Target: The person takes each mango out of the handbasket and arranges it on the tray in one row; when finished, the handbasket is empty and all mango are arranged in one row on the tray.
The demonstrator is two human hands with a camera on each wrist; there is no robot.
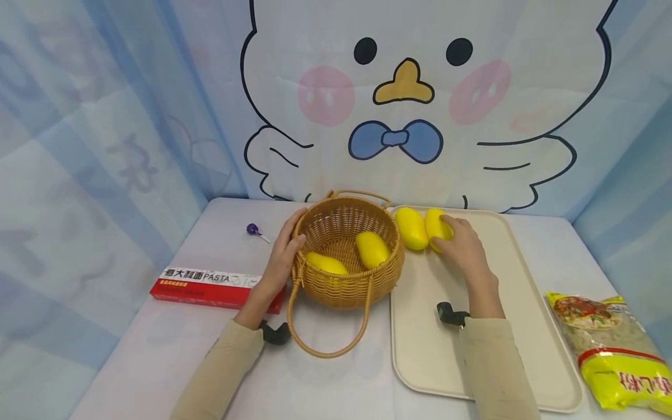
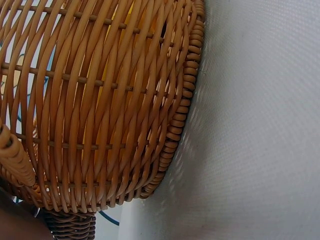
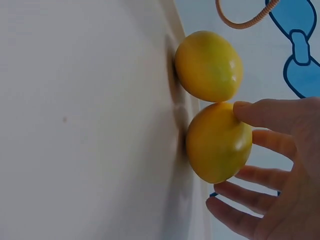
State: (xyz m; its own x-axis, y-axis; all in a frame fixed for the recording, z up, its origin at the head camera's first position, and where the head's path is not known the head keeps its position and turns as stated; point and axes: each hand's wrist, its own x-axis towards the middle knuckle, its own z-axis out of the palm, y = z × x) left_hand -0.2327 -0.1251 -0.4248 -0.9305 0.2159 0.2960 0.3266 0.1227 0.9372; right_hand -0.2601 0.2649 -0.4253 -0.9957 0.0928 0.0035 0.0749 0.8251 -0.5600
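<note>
My left hand (image 1: 283,252) holds the left rim of a round wicker basket (image 1: 343,294), its thumb over the edge. Inside lie two yellow mangoes, one mango (image 1: 326,263) at the near left and another mango (image 1: 373,249) at the right. Over the far left part of a beige tray (image 1: 430,356), my right hand (image 1: 464,248) has thumb and fingers around a mango (image 3: 216,150). A further mango (image 3: 207,65) touches it on the left. The left wrist view is filled by basket weave (image 2: 100,100), with yellow showing through the gaps.
A red and white pasta box (image 1: 210,289) lies left of the basket, partly behind the left wrist. Beyond it is a purple lollipop (image 1: 253,229). Right of the tray lies a yellow food bag (image 1: 611,350). A printed curtain (image 1: 404,175) hangs behind the table.
</note>
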